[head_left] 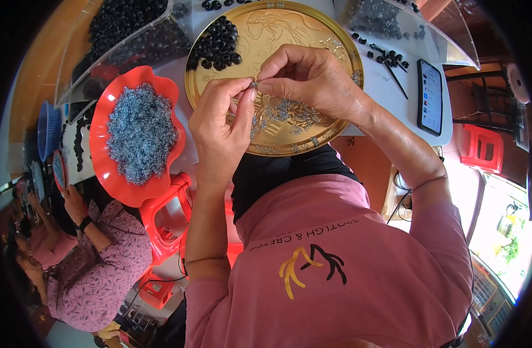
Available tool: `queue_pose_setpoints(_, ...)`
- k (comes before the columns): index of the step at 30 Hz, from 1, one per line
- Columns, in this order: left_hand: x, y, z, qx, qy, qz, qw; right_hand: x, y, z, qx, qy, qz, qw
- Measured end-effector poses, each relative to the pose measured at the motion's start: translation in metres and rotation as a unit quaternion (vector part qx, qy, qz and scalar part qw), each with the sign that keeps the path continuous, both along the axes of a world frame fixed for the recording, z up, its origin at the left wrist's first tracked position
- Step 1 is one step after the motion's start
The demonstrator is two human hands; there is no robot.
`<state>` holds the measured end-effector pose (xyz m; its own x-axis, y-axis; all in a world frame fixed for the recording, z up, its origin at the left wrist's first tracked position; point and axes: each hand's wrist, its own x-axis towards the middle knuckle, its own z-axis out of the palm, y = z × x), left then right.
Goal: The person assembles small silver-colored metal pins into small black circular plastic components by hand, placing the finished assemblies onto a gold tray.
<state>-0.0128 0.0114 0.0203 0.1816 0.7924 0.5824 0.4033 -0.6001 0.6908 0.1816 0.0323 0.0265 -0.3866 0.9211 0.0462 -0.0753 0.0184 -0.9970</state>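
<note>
At upper centre, the left hand's (222, 119) grip pinches a small dark piece (254, 84) over the gold tray (266, 35). The right hand's (315, 84) fingertips are just beside it; whether they grasp anything, I cannot tell. Black rings (221, 43) lie upper left on the tray.

T-shirt (370, 290): dusty pink | left sleeve (205, 304), right sleeve (437, 246): short, plain pink | motif (291, 274): branching, hand-like, half yellow, half black | lettering (306, 234): small, dark | legwear (272, 172): black | left hand (222, 116), right hand (324, 78): bare
</note>
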Motion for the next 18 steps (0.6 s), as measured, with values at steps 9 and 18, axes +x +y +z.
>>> queue_pose_setpoints(9,-0.0008,-0.0018,-0.0028,-0.075,-0.041,-0.044,0.995,0.0062,-0.0005,-0.0001,0.175,-0.144,-0.002,0.974)
queue_pose_setpoints(18,-0.0040,0.0004,-0.0076,-0.240,-0.134,-0.071,0.959,0.0063,0.0070,-0.0018,0.398,-0.197,0.004,0.896)
